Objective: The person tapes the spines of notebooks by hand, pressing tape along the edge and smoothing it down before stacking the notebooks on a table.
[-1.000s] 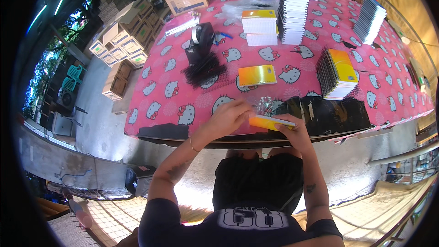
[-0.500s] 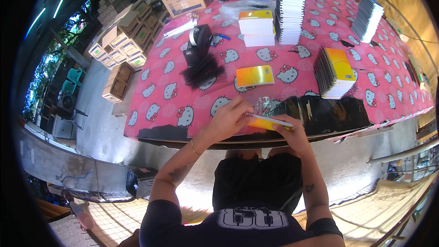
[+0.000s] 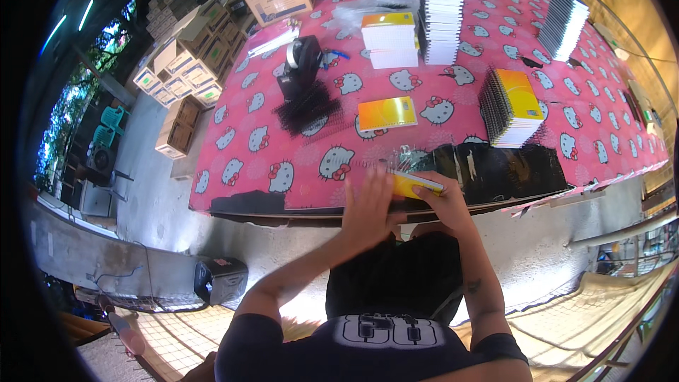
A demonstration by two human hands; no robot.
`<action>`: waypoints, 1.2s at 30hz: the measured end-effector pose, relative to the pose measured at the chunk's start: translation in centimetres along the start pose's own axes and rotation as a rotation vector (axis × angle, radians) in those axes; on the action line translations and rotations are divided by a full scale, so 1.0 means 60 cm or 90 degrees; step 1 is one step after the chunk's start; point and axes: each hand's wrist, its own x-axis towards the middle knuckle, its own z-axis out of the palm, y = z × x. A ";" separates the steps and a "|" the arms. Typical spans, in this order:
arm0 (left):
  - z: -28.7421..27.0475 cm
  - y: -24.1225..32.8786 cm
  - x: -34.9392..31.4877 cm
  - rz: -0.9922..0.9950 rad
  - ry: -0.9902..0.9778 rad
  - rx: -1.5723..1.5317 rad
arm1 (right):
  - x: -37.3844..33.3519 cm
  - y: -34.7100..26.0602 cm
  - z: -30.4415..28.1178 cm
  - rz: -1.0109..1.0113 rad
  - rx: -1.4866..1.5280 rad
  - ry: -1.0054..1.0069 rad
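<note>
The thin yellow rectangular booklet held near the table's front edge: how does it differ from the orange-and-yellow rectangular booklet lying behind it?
The thin yellow rectangular booklet is gripped in the right hand; the orange-and-yellow rectangular booklet lies untouched on the pink patterned cloth. The held booklet is tilted, while the lying booklet rests flat. The right hand partly hides the held booklet; the lying booklet's cover shows fully. Both show yellow.

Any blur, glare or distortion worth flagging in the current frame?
Head view: the left hand looks smeared, the right hand sharper; head view: bright patches of floor wash out near white; head view: fisheye bending curves the near edge of the table, and the corners go black.
</note>
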 end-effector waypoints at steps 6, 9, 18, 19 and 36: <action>-0.024 -0.021 0.052 0.033 0.105 0.147 | 0.008 -0.007 -0.002 0.030 0.018 -0.045; 0.043 -0.011 -0.036 0.174 0.148 0.099 | 0.013 -0.008 0.004 -0.001 -0.009 -0.034; 0.039 -0.003 -0.014 0.120 0.071 0.048 | 0.012 0.014 0.012 -0.050 -0.022 -0.004; -0.008 0.005 0.045 0.076 0.089 0.053 | 0.011 0.017 0.009 -0.049 -0.022 -0.001; -0.035 0.018 0.111 0.114 0.157 0.087 | 0.010 0.002 0.009 -0.007 -0.101 -0.020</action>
